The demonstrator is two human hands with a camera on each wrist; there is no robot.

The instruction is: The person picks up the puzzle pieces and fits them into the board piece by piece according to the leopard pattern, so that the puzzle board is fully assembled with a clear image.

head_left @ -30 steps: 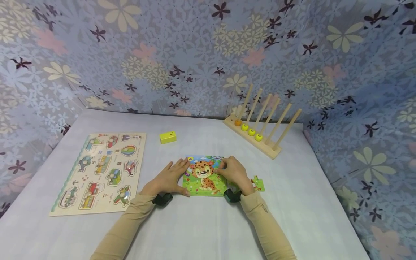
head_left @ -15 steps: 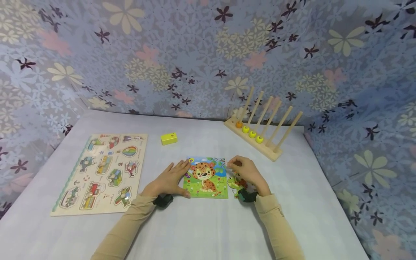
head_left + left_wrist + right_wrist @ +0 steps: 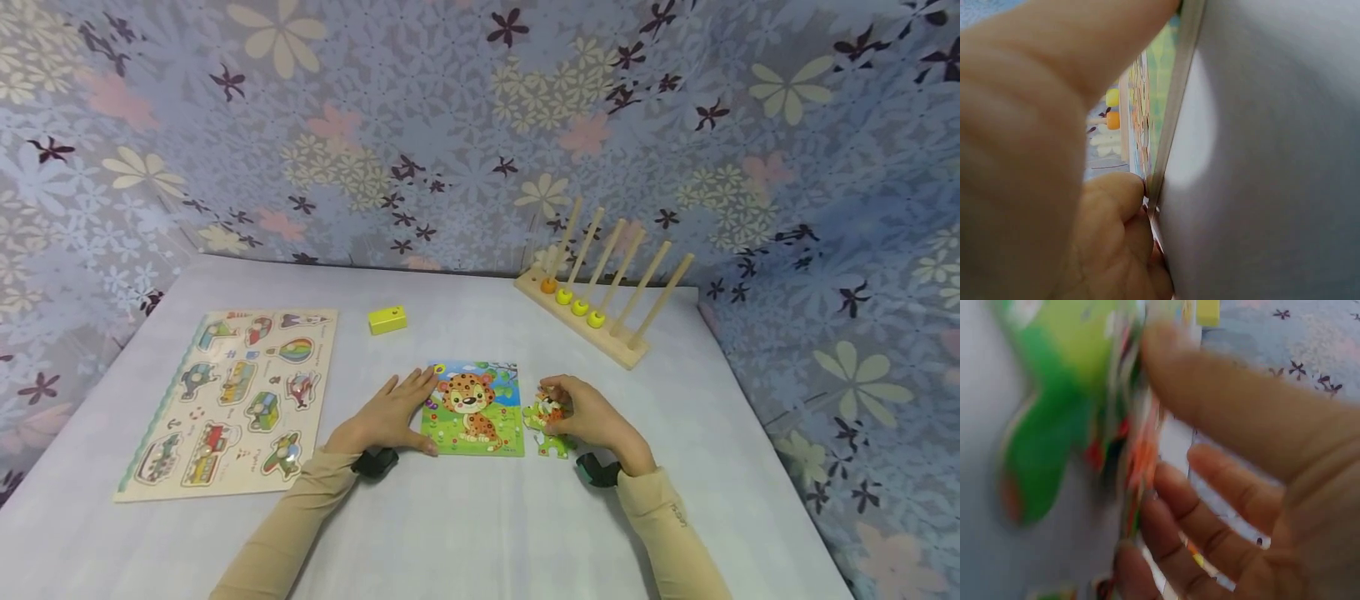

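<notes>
Fingers spread, a left hand [image 3: 390,412] touches a leopard puzzle [image 3: 472,408] on the table [image 3: 450,533]; beside it, the right hand [image 3: 596,417] pinches jigsaw pieces [image 3: 551,410]. Right-sleeve lettering [image 3: 678,514] is illegible.

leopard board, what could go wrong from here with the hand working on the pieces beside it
The right hand curls its thumb and fingers round bunched puzzle pieces, so one might slip out or get dragged along.

Those pieces lie close to the right edge of the leopard board, so a stray nudge could push them against it.

The left hand is only at the board's left side, so a knock on the right might turn it.
</notes>
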